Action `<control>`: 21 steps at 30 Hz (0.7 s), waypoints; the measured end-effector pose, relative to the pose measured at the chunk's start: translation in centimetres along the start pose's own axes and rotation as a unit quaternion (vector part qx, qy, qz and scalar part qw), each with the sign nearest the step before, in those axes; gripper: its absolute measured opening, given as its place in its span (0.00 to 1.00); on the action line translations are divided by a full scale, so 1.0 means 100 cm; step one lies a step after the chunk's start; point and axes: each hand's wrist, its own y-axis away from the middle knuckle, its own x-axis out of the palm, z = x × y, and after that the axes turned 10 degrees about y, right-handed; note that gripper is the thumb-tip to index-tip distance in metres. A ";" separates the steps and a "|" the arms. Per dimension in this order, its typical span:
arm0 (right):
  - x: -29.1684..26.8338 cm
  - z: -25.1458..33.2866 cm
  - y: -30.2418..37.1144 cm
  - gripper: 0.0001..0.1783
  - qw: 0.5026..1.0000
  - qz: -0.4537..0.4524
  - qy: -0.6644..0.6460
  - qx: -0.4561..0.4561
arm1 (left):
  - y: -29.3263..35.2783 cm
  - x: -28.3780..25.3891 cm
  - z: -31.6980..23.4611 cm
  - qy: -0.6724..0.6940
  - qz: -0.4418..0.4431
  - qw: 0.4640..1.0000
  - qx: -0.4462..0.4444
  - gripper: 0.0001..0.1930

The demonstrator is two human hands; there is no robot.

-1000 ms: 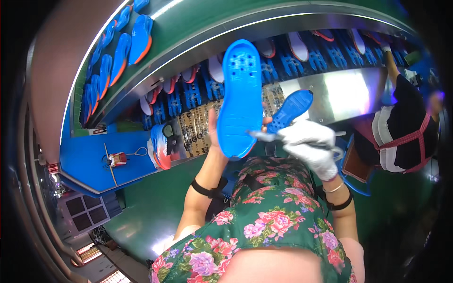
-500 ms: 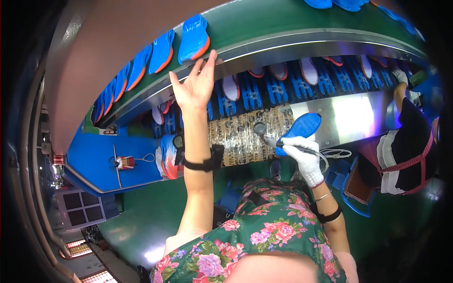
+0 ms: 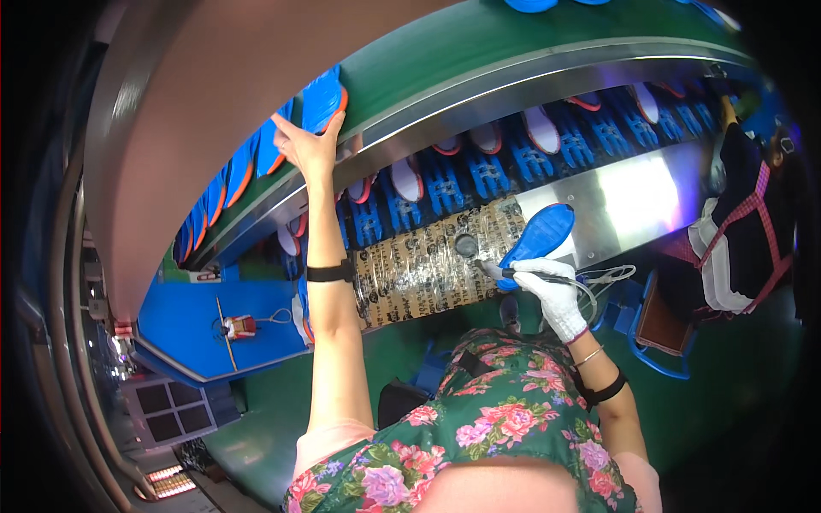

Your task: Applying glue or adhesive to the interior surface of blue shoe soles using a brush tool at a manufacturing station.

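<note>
My bare left hand (image 3: 310, 147) reaches up to a blue shoe sole with an orange edge (image 3: 323, 101) on the green shelf. Its thumb and fingers are spread about the sole's near end; no firm grip shows. My right hand (image 3: 549, 295), in a white knitted glove, is closed on a black-handled brush-like tool (image 3: 506, 274) with a cable or tube running from it. The tool's flat tip points left. Beside the glove another blue sole (image 3: 545, 235) leans over the bench, its lower end partly hidden by the glove and tool.
Blue racks (image 3: 445, 184) carrying white-and-red shoe parts line the trough below the green shelf (image 3: 410, 64). A bench covered in taped cardboard (image 3: 410, 274) holds a small round dark piece (image 3: 466, 245). A co-worker (image 3: 740, 222) is at the right, near a stool (image 3: 663, 325).
My left hand has moved up and left, from below the shelf edge to the nearest sole in the row. My right hand keeps the tool in nearly the same place.
</note>
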 end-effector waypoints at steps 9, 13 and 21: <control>-0.019 0.003 0.012 0.11 0.996 -0.050 -0.074 0.010 | -0.022 0.098 -0.176 0.266 0.377 0.873 0.155 0.45; -0.032 0.013 0.023 0.11 0.996 -0.076 -0.053 0.007 | -0.028 0.187 -0.258 0.237 0.352 0.881 0.208 0.42; -0.068 0.028 0.030 0.08 0.990 -0.128 -0.064 -0.006 | -0.041 0.223 -0.275 0.350 0.408 0.842 -0.050 0.27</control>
